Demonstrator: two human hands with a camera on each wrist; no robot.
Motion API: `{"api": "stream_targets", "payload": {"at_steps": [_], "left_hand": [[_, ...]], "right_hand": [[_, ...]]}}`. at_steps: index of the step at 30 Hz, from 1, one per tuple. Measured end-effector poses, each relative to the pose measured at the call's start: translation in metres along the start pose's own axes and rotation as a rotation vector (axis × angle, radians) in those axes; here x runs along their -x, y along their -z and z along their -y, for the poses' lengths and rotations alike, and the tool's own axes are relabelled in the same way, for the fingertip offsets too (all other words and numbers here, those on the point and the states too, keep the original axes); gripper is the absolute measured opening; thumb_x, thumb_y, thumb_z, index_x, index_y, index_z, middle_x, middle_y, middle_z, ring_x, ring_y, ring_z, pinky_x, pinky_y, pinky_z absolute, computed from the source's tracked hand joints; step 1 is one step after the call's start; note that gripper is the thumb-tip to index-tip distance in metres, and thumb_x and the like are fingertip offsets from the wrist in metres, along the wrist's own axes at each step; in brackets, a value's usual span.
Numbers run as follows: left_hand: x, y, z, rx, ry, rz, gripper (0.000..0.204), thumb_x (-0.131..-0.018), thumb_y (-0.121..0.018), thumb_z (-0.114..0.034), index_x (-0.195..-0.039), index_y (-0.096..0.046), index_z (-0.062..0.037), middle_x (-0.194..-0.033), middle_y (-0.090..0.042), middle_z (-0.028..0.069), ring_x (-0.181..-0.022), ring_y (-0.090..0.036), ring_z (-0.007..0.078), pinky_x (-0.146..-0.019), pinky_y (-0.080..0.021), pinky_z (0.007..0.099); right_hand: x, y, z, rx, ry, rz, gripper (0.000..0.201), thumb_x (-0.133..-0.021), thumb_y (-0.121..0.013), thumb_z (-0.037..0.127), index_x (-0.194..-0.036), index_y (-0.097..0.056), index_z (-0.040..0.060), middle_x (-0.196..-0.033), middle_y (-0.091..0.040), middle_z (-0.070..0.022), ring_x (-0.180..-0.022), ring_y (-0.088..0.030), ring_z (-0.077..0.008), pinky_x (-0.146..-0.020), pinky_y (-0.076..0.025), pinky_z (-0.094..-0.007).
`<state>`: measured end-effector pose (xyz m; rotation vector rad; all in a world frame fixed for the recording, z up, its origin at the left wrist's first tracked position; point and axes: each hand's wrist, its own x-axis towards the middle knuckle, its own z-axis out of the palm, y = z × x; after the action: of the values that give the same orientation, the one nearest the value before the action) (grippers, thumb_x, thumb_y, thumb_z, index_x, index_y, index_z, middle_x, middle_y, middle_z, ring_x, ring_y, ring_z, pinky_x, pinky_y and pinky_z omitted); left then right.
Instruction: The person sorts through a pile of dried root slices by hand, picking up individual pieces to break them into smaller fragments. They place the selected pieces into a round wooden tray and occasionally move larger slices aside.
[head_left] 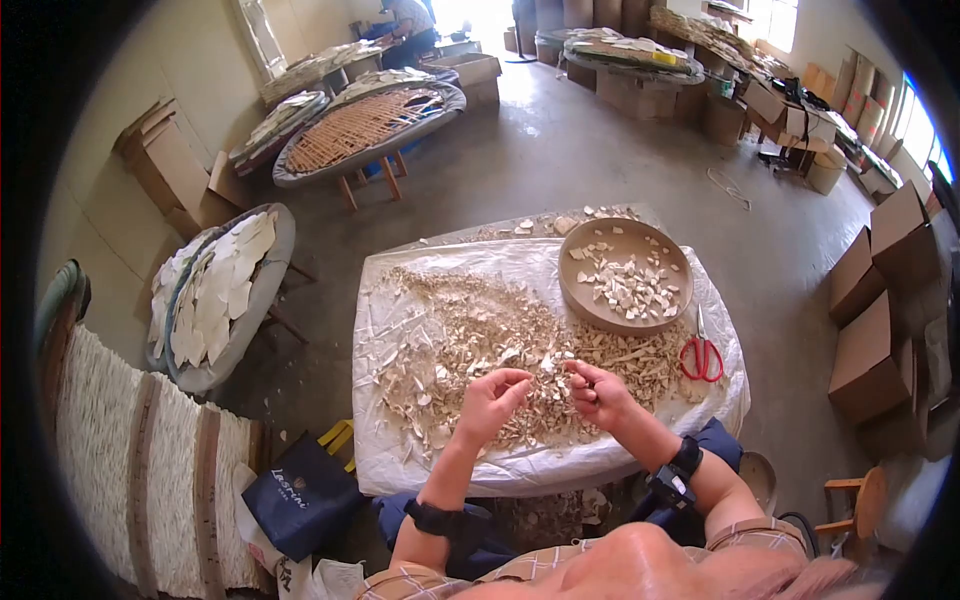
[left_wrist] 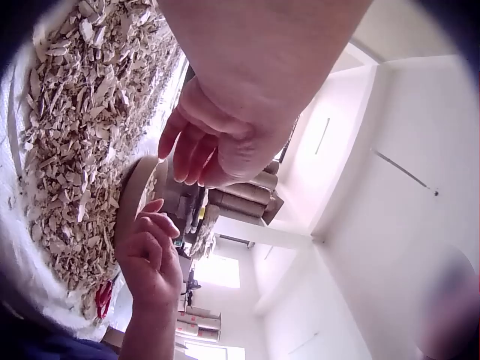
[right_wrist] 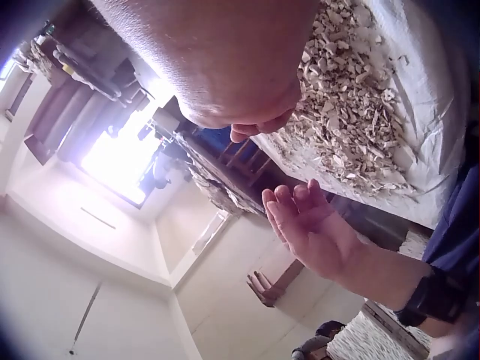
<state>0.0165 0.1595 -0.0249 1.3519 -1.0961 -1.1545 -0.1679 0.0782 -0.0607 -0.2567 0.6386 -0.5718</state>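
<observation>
A broad heap of pale, dry chips and flakes [head_left: 480, 335] lies on a white sheet [head_left: 690, 420] over the table. My left hand [head_left: 492, 402] hovers above the near part of the heap. Its fingers bend loosely, and no object shows in its palm [right_wrist: 319, 236] in the right wrist view. Just to its right is my right hand [head_left: 602, 396], its fingers curled in and fingertips close over the chips. In the left wrist view the right hand [left_wrist: 152, 259] shows folded fingers; I cannot tell whether a small chip is between them.
A round, shallow tray [head_left: 578, 300] with larger pale pieces stands at the table's back right. Red-handled scissors [head_left: 702, 360] lie below it. A dark bag [head_left: 300, 495] sits left of the table, cardboard boxes [head_left: 870, 365] at right. Round racks [head_left: 225, 290] stand behind left.
</observation>
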Motion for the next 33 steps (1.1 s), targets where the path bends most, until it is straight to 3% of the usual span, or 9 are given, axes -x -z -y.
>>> {"api": "stream_targets", "payload": {"at_steps": [11,19,23,24,25,27,28,30,33], "left_hand": [[0.002,0.015,-0.004,0.025,-0.082,-0.088,0.018,-0.081,-0.057,-0.012,-0.094,-0.060,0.0002,-0.071,-0.061,0.0035,-0.063,-0.057,0.0067,-0.053,-0.043,0.0182],[0.005,0.019,-0.012,0.012,-0.062,-0.126,0.018,-0.080,-0.056,-0.008,-0.095,-0.058,0.0019,-0.077,-0.060,0.0050,-0.066,-0.057,0.0085,-0.060,-0.047,0.0195],[0.003,0.023,-0.013,0.059,-0.091,-0.297,0.017,-0.079,-0.057,-0.008,-0.094,-0.059,0.0007,-0.072,-0.060,0.0029,-0.064,-0.056,0.0077,-0.061,-0.047,0.0197],[0.002,0.028,-0.010,0.005,-0.090,-0.285,0.027,-0.079,-0.055,-0.005,-0.106,-0.053,0.0009,-0.090,-0.059,0.0075,-0.079,-0.056,0.0104,-0.066,-0.046,0.0202],[-0.001,0.029,-0.007,0.004,-0.090,-0.287,0.027,-0.079,-0.055,-0.005,-0.106,-0.053,0.0009,-0.090,-0.059,0.0075,-0.079,-0.056,0.0104,-0.066,-0.046,0.0202],[-0.005,0.033,-0.003,-0.098,-0.495,-0.714,0.045,-0.078,-0.055,-0.008,-0.119,-0.041,-0.0015,-0.115,-0.047,0.0164,-0.105,-0.047,0.0185,-0.076,-0.043,0.0276],[-0.002,0.037,-0.012,-0.100,-0.493,-0.729,0.045,-0.078,-0.055,-0.008,-0.119,-0.041,-0.0015,-0.115,-0.047,0.0164,-0.105,-0.047,0.0185,-0.076,-0.043,0.0276],[0.014,0.048,-0.041,-0.373,-0.701,-1.048,0.057,-0.077,-0.053,-0.008,-0.127,-0.026,-0.0021,-0.129,-0.029,0.0179,-0.121,-0.029,0.0264,-0.093,-0.031,0.0377],[0.022,0.051,-0.057,-0.669,-0.932,-1.085,0.066,-0.075,-0.053,-0.004,-0.132,-0.019,-0.0065,-0.136,-0.019,0.0160,-0.125,-0.020,0.0265,-0.100,-0.020,0.0426]], "right_hand": [[-0.007,0.009,0.006,-0.056,0.020,-0.070,0.017,-0.088,-0.042,0.015,-0.103,-0.045,0.0060,-0.066,-0.045,-0.0007,-0.049,-0.037,-0.0071,-0.039,-0.030,-0.0181],[-0.008,0.002,0.006,-0.027,0.056,-0.208,0.017,-0.087,-0.044,0.015,-0.098,-0.048,0.0038,-0.068,-0.049,-0.0017,-0.053,-0.042,-0.0088,-0.042,-0.035,-0.0200],[-0.009,0.014,0.008,-0.072,-0.008,-0.086,0.016,-0.088,-0.042,0.016,-0.100,-0.047,0.0060,-0.063,-0.044,0.0002,-0.048,-0.038,-0.0077,-0.039,-0.031,-0.0198],[-0.009,0.017,0.009,-0.097,-0.042,-0.013,0.016,-0.088,-0.041,0.016,-0.101,-0.045,0.0070,-0.061,-0.042,0.0010,-0.047,-0.036,-0.0073,-0.038,-0.029,-0.0197],[-0.008,0.018,0.011,-0.097,-0.044,-0.011,0.016,-0.088,-0.041,0.016,-0.101,-0.045,0.0070,-0.061,-0.042,0.0010,-0.047,-0.036,-0.0073,-0.038,-0.029,-0.0197],[-0.004,0.021,0.015,-0.102,-0.079,0.022,0.017,-0.089,-0.040,0.017,-0.103,-0.043,0.0090,-0.060,-0.039,0.0017,-0.046,-0.033,-0.0068,-0.037,-0.026,-0.0192],[-0.003,0.024,0.017,-0.087,-0.076,0.062,0.016,-0.089,-0.039,0.016,-0.103,-0.041,0.0096,-0.063,-0.040,0.0015,-0.047,-0.033,-0.0065,-0.038,-0.026,-0.0188],[-0.006,0.026,0.019,-0.111,-0.082,0.031,0.016,-0.088,-0.038,0.014,-0.103,-0.041,0.0094,-0.064,-0.041,0.0010,-0.047,-0.033,-0.0067,-0.038,-0.026,-0.0188],[0.006,0.026,0.026,-0.139,-0.004,-0.060,0.017,-0.086,-0.038,0.008,-0.104,-0.041,0.0085,-0.067,-0.042,-0.0004,-0.049,-0.034,-0.0074,-0.038,-0.027,-0.0188]]}}
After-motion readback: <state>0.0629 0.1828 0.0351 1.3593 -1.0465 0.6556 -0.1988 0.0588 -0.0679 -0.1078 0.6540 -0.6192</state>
